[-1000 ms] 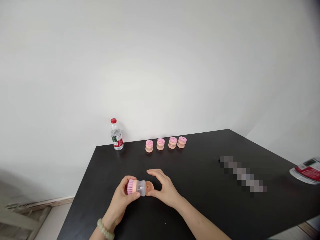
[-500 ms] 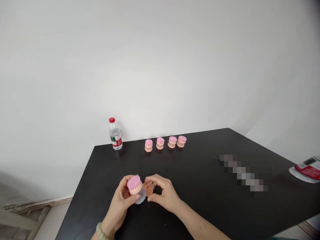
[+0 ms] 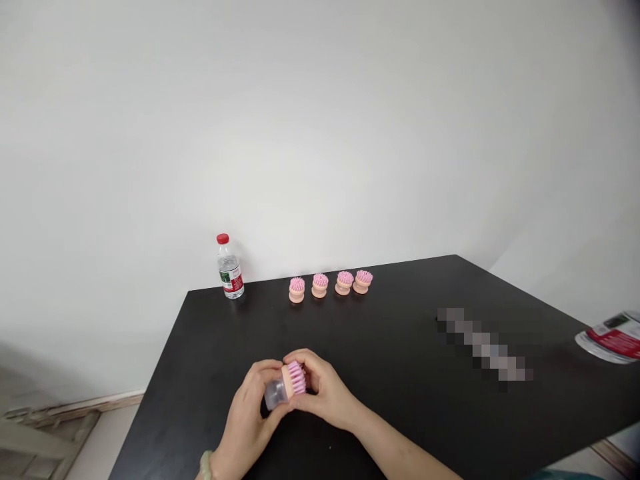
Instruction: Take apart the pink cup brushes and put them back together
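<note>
Between my two hands is a scrubbing brush (image 3: 288,381) with pink bristles, a peach collar and a clear cup-shaped body. It lies sideways above the black table (image 3: 400,347), bristles pointing right. My left hand (image 3: 244,415) wraps its fingers and thumb around the clear body. My right hand (image 3: 327,395) grips the collar at the bristle end, thumb below and fingers above. Its palm side partly hides the bristles. No separate peach disc shows in the hands.
Several similar pink-bristled brushes (image 3: 320,287) stand in a row near the back edge. A red-capped water bottle (image 3: 231,273) stands at the back left. Another bottle (image 3: 613,339) is cut off at the right, near a pixelated strip (image 3: 485,347). A white wall rises behind.
The brush has turned from bristles up to bristles pointing right. My right hand, which was at a peach disc beside it, has closed on its bristle end. That disc no longer shows.
</note>
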{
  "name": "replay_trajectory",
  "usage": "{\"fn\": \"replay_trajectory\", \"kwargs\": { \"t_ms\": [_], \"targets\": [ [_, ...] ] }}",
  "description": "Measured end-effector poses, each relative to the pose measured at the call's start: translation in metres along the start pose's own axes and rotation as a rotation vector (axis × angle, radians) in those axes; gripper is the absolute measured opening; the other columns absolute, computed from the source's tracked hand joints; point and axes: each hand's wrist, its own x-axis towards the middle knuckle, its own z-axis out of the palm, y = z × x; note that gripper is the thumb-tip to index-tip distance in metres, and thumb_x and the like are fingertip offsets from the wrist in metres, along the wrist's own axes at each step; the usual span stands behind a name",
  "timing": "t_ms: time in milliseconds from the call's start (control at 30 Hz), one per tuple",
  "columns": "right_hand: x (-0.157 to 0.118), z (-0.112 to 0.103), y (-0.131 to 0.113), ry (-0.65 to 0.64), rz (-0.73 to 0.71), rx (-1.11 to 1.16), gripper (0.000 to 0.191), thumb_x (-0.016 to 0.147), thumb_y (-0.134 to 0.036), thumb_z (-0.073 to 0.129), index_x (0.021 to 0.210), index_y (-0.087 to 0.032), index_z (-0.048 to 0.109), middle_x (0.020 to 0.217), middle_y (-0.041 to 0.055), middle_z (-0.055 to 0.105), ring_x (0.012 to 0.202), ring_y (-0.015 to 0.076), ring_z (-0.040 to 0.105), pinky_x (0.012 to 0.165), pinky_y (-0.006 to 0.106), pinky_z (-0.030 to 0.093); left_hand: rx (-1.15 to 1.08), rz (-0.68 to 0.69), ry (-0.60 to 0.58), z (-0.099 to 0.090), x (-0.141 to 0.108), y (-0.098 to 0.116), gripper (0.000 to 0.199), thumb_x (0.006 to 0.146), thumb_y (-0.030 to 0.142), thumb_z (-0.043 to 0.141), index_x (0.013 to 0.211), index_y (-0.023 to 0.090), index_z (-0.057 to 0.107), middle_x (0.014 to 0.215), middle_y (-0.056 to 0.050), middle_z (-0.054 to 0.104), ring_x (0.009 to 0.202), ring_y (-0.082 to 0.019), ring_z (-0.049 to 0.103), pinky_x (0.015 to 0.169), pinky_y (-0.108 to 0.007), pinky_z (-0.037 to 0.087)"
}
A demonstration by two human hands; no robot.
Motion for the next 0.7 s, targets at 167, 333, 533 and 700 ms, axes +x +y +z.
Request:
{"fn": "replay_trajectory", "kwargs": {
  "t_ms": [167, 333, 533, 700],
  "targets": [
    [0.001, -0.002, -0.003, -0.007, 0.019, 0.088, 0.036, 0.067, -0.017, 0.082, 0.097, -0.020, 0.062, 0.087, -0.0025, 0.061, 0.075, 0.0137, 0.057, 0.070, 0.027, 0.046, -0.005, 0.022, -0.046, -0.005, 0.003, -0.004, 0.038, 0.082, 0.032, 0.078, 0.116, 0.033, 0.060, 0.115, -0.002, 0.069, 0.104, -0.022, 0.068, 0.089, -0.031, 0.055],
    [-0.002, 0.000, -0.004, 0.019, -0.089, -0.024, 0.039, 0.066, -0.023, 0.086, 0.097, -0.021, 0.063, 0.093, -0.0001, 0.061, 0.079, 0.0158, 0.058, 0.070, 0.028, 0.048, -0.181, -0.195, -0.097, -0.006, 0.005, -0.009, 0.038, 0.073, 0.037, 0.085, 0.105, 0.029, 0.066, 0.100, 0.000, 0.073, 0.086, -0.020, 0.068, 0.074, -0.026, 0.053],
    [-0.006, -0.007, -0.014, -0.084, -0.356, -0.334, 0.043, 0.082, -0.017, 0.074, 0.122, -0.028, 0.061, 0.127, 0.0080, 0.060, 0.116, 0.0242, 0.059, 0.098, 0.041, 0.049, -0.613, -0.468, -0.121, -0.004, 0.010, -0.007, 0.044, 0.062, 0.045, 0.089, 0.091, 0.021, 0.067, 0.075, 0.004, 0.063, 0.065, -0.013, 0.055, 0.060, -0.023, 0.044],
    [-0.002, -0.011, -0.001, -0.078, -0.105, -0.170, 0.098, 0.061, -0.035, 0.094, 0.145, -0.031, 0.043, 0.142, 0.0126, 0.047, 0.122, 0.0294, 0.056, 0.097, 0.045, 0.052, -0.600, -0.479, -0.077, -0.002, 0.012, -0.007, 0.042, 0.066, 0.040, 0.088, 0.095, 0.021, 0.065, 0.084, 0.001, 0.066, 0.072, -0.016, 0.059, 0.066, -0.025, 0.047]
  ]
}}
